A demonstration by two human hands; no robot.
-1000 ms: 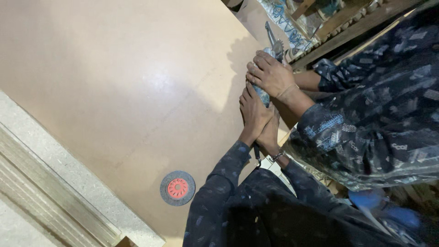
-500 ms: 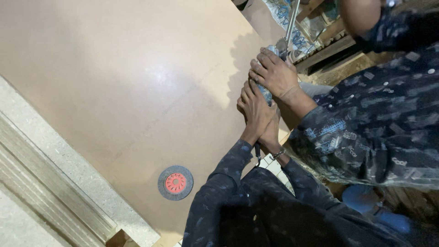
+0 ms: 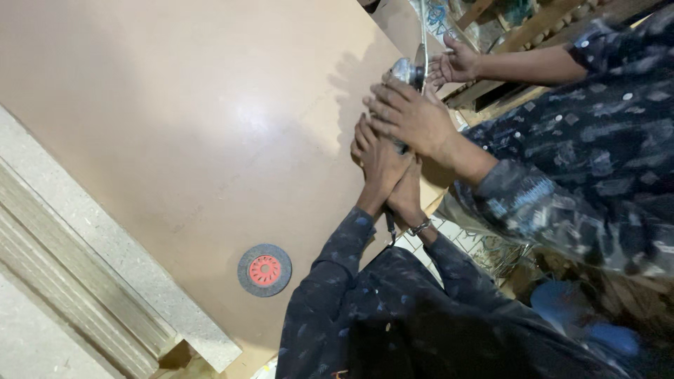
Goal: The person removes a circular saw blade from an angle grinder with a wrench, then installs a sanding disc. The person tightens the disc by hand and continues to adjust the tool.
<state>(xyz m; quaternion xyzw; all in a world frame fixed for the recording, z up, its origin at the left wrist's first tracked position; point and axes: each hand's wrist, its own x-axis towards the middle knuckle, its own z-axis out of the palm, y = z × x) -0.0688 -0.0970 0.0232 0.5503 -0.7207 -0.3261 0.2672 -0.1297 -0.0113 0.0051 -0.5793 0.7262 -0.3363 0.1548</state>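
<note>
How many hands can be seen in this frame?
4. The wearer's left hand and right hand grip a power tool at the board's edge. A co-worker's hand lies over them; another co-worker's hand reaches beside the tool. Others may be hidden.

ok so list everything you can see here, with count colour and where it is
board: one, tan, smooth, fills the left and centre of the view
stacked panels: several, pale grey speckled edges, along the lower left beside the board
grinding disc: one, grey with a red centre, flat on the board near its lower edge
power tool: one, shiny metal head, at the board's right edge, mostly hidden under hands
co-worker's hands: two, one on top of the tool, one further back, patterned dark sleeve at right
wooden frames: brown, upper right, cluttered
left hand: on the tool at the board edge
right hand: beside it, bracelet at wrist
</note>
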